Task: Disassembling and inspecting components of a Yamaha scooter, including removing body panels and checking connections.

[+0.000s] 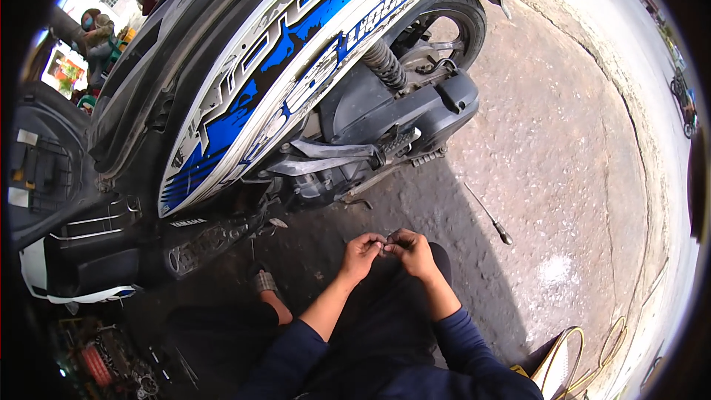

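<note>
My left hand (361, 253) and my right hand (412, 252) meet over my lap, thumbs and fingertips pinched together. Between the fingertips is something too small to make out; both hands seem to touch it. Just beyond them stands a scooter (296, 81) with white, blue and black side panels. Its black engine casing (422, 115) and a folded silver footrest (333, 154) face me. The rear wheel (474, 30) is at the far right end of the scooter. Neither hand touches the scooter.
A long screwdriver (503, 235) lies on the concrete to the right. Assorted tools (111, 363) are in the lower left corner. A yellow hose (618, 337) coils at the lower right. Another person (95, 33) is at the far left, and a motorbike (681, 104) stands by the road.
</note>
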A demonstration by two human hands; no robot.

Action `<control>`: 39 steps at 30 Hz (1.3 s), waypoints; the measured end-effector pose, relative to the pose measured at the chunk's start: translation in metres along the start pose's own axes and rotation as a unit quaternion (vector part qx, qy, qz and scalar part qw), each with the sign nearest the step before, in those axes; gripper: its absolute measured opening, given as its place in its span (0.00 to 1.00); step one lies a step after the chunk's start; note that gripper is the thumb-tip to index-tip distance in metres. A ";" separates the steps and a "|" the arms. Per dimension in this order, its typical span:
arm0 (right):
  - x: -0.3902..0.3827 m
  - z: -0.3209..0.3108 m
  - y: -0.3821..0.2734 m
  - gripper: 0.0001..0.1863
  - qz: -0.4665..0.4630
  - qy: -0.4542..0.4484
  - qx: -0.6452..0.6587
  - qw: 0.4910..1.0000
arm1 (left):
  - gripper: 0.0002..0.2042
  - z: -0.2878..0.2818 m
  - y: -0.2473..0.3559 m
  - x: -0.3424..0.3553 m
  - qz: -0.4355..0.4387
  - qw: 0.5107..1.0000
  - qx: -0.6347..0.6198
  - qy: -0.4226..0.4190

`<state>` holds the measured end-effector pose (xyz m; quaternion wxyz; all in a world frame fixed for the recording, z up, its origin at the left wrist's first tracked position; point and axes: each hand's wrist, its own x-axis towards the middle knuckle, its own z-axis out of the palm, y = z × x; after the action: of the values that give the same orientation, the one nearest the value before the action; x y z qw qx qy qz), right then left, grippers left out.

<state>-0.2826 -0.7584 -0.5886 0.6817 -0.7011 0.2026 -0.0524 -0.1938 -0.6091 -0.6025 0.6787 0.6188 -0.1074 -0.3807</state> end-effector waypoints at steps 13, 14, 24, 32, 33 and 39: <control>-0.012 0.002 -0.072 0.06 -0.207 -0.042 0.019 0.977 | 0.08 -0.006 0.084 -0.018 -0.039 0.951 -0.252 -0.172; -0.015 0.004 -0.079 0.06 -0.200 -0.036 0.019 0.979 | 0.08 -0.006 0.086 -0.022 -0.052 0.948 -0.269 -0.162; -0.007 -0.002 -0.205 0.09 -0.232 -0.005 0.102 0.967 | 0.12 0.023 0.249 -0.028 0.169 0.971 0.034 -0.164; 0.074 -0.037 -0.387 0.09 -0.553 0.118 -0.225 0.793 | 0.19 0.016 0.499 0.032 0.657 0.367 0.605 0.261; 0.088 -0.035 -0.405 0.09 -0.597 0.126 -0.274 0.744 | 0.20 0.003 0.518 0.042 0.634 0.385 0.648 0.173; 0.139 -0.031 -0.434 0.10 -0.601 0.116 -0.394 0.686 | 0.19 -0.004 0.526 0.053 0.580 0.487 0.651 0.057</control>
<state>-0.0742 -0.8415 -0.1908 0.1358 -0.8652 -0.1825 -0.4468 0.0470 -0.6694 -0.1354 0.1549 0.7022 -0.6204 0.3130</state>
